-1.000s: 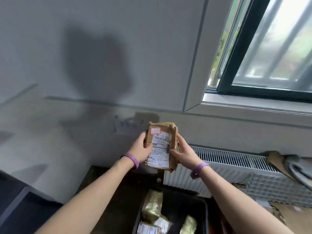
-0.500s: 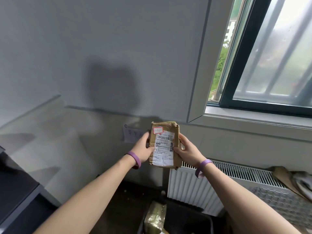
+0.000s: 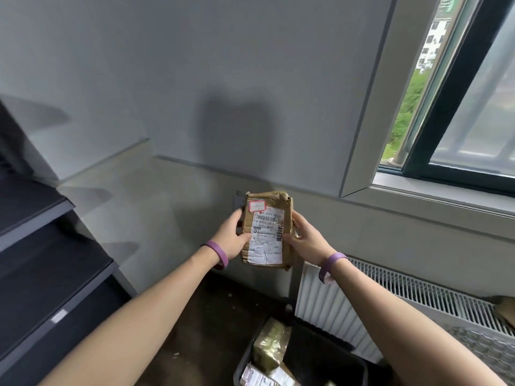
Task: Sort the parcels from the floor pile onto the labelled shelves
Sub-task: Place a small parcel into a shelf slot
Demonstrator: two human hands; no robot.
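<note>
I hold a small brown cardboard parcel (image 3: 267, 228) upright at chest height in front of the grey wall, its white shipping label and a small red-bordered sticker facing me. My left hand (image 3: 232, 236) grips its left edge with the thumb on the label. On the right edge my right hand (image 3: 305, 239) grips it, thumb on the front. Both wrists wear purple bands. Dark shelves (image 3: 41, 246) stand at the left, one with a small white label on its front edge.
A black bin (image 3: 328, 360) on the floor below holds several taped parcels (image 3: 269, 346). A white radiator (image 3: 390, 296) runs along the wall at right under a window (image 3: 459, 107). Some cardboard lies at the far right edge.
The view has swung left and up, so the dark shelves now fill the left side. Both hands keep the same hold on the parcel.
</note>
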